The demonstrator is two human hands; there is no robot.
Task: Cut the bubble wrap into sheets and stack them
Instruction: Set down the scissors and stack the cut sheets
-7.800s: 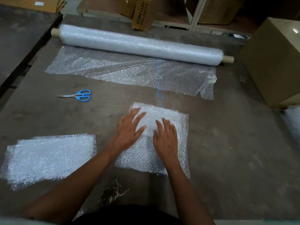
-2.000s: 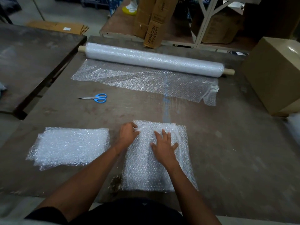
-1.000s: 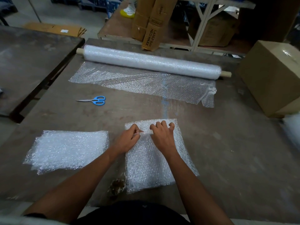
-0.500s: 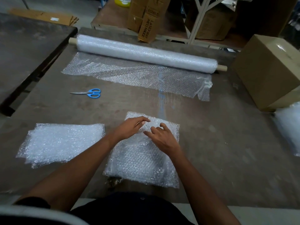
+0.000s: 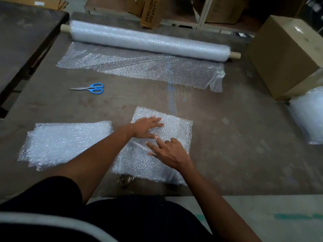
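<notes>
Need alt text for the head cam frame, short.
Both hands, left hand and right hand, lie flat on a folded bubble wrap sheet on a worn table. A stack of sheets lies left; blue scissors and the partly unrolled roll lie beyond.

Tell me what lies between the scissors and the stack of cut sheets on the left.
Only bare table separates the scissors from the stack, in the head view.

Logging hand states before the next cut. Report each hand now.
Left hand: open, fingers flat on the folded clear bubble wrap sheet.
Right hand: open, fingers loosely spread, resting on the same sheet.
</notes>
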